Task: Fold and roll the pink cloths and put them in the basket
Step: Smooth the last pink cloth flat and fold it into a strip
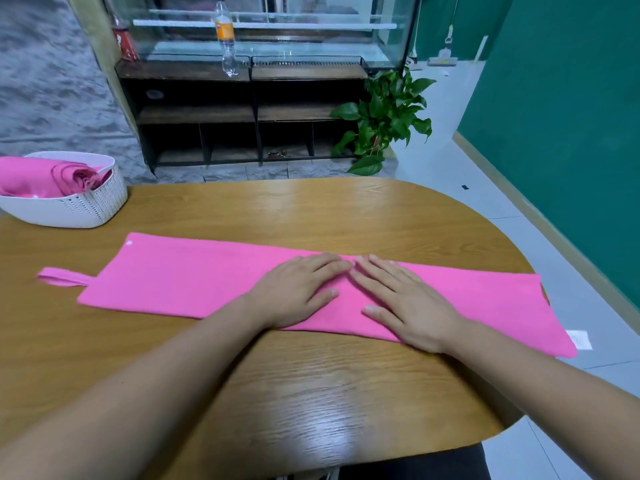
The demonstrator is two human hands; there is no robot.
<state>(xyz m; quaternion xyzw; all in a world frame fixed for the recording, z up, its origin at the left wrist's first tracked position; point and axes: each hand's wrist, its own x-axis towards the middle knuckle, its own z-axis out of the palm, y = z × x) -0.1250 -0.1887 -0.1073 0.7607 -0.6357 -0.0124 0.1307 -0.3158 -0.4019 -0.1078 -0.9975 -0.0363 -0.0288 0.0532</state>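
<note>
The person is pressing both hands flat on a long pink cloth (173, 275), which is lying folded into a narrow strip across the middle of the wooden table (311, 393). The left hand (298, 289) and the right hand (408, 303) are resting side by side near the strip's centre. Their fingers are straight and the fingertips are almost meeting at the far edge. Neither hand is gripping anything; both are bearing down with open palms.

Several things are looking risky from here. The strip's right end is reaching the table's rounded edge, with its near corner and a white label (580, 339) apparently overhanging, so that end could sag or slip off while the roll is being started. Nothing is pinning either end, so the folded layers may slide apart once the palms lift, giving a loose or cone-shaped roll. The hanging loop (59, 277), which is sticking out at the left end, could get trapped crookedly inside. The white basket (86, 206), standing well apart at the table's far left, is already holding rolled pink cloths (41, 176); how much room is remaining cannot be told.

The cloth is looking bright pink, matte and soft, mostly smooth. A slight ridge is showing at the fingertips, and a small pale spot is sitting near the far left corner.
</note>
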